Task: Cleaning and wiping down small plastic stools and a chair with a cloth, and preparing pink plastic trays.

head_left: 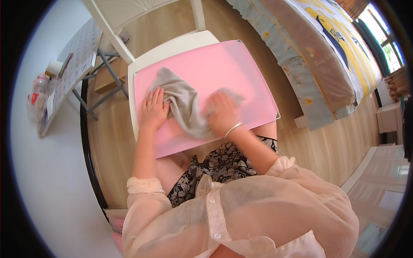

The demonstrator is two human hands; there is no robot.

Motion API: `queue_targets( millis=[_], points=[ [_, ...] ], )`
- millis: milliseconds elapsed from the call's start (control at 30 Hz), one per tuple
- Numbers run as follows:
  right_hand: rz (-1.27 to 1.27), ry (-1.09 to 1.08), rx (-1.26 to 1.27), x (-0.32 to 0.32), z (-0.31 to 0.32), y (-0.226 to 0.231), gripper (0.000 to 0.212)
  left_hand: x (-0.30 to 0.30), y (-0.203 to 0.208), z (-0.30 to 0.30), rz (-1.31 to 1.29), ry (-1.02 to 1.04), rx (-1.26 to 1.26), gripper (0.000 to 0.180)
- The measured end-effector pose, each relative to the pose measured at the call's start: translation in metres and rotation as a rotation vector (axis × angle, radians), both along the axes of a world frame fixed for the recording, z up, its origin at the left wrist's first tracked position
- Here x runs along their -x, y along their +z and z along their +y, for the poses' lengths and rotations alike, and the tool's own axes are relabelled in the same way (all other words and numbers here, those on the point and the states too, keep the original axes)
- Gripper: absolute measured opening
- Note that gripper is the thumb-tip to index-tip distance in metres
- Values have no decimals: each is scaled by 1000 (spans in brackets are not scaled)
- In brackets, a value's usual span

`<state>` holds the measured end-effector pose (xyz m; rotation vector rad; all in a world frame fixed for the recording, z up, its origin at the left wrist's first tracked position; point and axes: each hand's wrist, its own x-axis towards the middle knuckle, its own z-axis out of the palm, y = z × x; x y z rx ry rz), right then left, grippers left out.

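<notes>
A grey cloth (pixel 184 99) lies rumpled across a flat pink panel (pixel 215 60), which rests on the seat of a white chair (pixel 180 49). My left hand (pixel 154 108) is pressed flat at the cloth's left edge, its fingers stretched out partly over the fabric and partly over the pink surface. On the right, my right hand (pixel 223 112) is blurred by motion and bears down on a bunched end of the cloth, with grey fabric showing beyond its fingers. A pale bangle (pixel 233 129) circles my right wrist.
At the left, a folding table (pixel 81 47) with grey legs carries a white roll (pixel 54 67) and a clear plastic item with red parts (pixel 41 84). A cardboard box (pixel 109 84) sits below it. To the right stands a bed (pixel 331 90) with a frilled skirt.
</notes>
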<state>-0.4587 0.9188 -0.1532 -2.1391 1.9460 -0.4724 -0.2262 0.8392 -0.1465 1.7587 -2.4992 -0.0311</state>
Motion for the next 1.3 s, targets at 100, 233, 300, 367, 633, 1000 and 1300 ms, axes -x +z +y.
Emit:
queue_targets(
  millis=[100,233,300,367,633,1000,1300],
  points=[
    [156,-390,-35,61,-29,14,55,-36,3,43,-36,68,2,54],
    [187,-238,-161,-2,-47,26,51,-30,5,70,-21,125,17,52],
    [249,158,141,-64,-27,-4,51,-21,6,63,13,125,18,50],
    [136,428,122,-119,13,11,52,-39,-6,65,21,66,62,47],
    [140,-147,-57,16,-15,21,45,-62,4,115,277,296,13,45],
    [41,502,93,-102,73,15,51,-49,-10,100,197,269,23,44],
    [174,-304,-78,40,55,23,53,-33,12,99,-47,304,-101,47]
  ],
)
